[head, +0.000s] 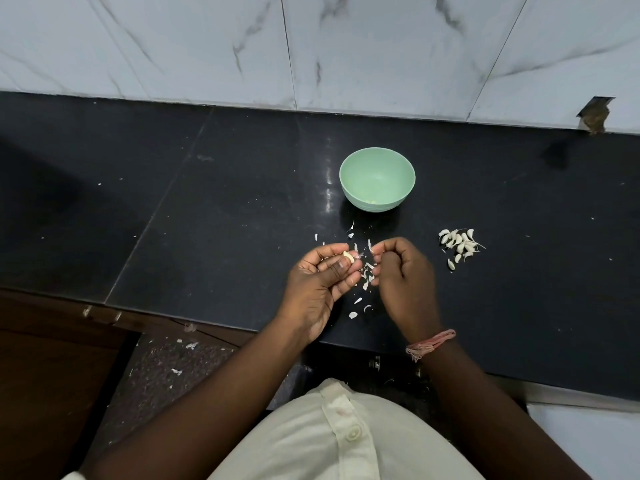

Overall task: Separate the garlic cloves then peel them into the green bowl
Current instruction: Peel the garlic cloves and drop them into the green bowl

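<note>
The left hand [320, 273] pinches a single garlic clove [348, 257] between thumb and fingertips, just above the dark surface [207, 202]. The right hand [398, 271] is curled beside it and seems to nip a shred of skin [370, 246]. The clove looks tiny, light and firm, likely slick once bared, so a fingertip pinch at its ends suits it; its papery skin tears easily. Unpeeled cloves [459, 245] lie heaped to the right. The green bowl [377, 179] stands beyond the hands, a few pale bits inside.
</note>
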The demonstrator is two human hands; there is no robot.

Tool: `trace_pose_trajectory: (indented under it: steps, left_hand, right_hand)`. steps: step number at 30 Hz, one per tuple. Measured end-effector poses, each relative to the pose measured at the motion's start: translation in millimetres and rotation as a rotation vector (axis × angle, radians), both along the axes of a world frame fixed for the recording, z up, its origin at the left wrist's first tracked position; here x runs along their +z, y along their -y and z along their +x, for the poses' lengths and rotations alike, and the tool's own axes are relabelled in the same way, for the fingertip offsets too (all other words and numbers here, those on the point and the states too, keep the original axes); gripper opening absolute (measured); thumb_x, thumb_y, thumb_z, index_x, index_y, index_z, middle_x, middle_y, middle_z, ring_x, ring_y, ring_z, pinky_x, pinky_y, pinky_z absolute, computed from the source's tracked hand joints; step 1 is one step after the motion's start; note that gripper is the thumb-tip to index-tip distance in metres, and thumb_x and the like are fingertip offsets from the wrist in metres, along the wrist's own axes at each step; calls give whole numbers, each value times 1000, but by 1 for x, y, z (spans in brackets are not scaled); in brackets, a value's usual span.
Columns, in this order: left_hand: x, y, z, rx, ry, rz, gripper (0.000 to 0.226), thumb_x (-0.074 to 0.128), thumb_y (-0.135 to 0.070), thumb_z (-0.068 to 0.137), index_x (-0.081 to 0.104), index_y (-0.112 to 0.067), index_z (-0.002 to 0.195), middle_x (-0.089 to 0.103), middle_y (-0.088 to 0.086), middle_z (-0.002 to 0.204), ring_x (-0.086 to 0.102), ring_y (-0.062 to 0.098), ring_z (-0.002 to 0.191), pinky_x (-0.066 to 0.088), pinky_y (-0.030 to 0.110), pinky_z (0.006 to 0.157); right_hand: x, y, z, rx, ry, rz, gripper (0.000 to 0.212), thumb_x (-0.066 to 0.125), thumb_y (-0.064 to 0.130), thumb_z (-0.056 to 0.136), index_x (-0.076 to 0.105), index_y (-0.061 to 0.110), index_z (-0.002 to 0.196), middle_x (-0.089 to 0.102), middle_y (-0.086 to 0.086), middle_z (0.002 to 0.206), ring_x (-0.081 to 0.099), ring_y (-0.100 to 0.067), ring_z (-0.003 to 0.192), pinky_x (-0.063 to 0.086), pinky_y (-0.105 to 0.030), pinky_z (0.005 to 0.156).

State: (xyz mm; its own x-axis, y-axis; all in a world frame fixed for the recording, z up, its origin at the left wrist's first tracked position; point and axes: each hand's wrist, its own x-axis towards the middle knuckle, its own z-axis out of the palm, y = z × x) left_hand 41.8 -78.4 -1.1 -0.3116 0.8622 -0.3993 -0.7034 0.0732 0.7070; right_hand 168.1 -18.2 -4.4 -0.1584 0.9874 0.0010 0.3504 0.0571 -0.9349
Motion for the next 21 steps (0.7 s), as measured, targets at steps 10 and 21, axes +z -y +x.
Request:
trace_pose_trajectory:
  steps: [10, 21]
  left_hand:
    - [-1, 1, 2, 15, 86, -26, 18, 55, 7, 96, 69, -4, 101, 74, 15, 97, 75, 22, 86, 62, 27, 74]
    - [-5, -1, -1, 41, 91, -28, 17, 58, 7, 93, 69, -1, 102, 74, 13, 91, 73, 16, 80, 61, 24, 78]
  right_hand:
    - [2, 1, 0, 84, 13, 81, 14, 74, 11, 91, 67, 23, 94, 70, 9, 95, 68, -2, 85, 53, -15, 75]
    - [-3, 6, -3, 213, -27, 86, 21, 72, 5, 91, 77, 17, 107, 71, 8, 97, 71, -8, 85, 59, -27, 77]
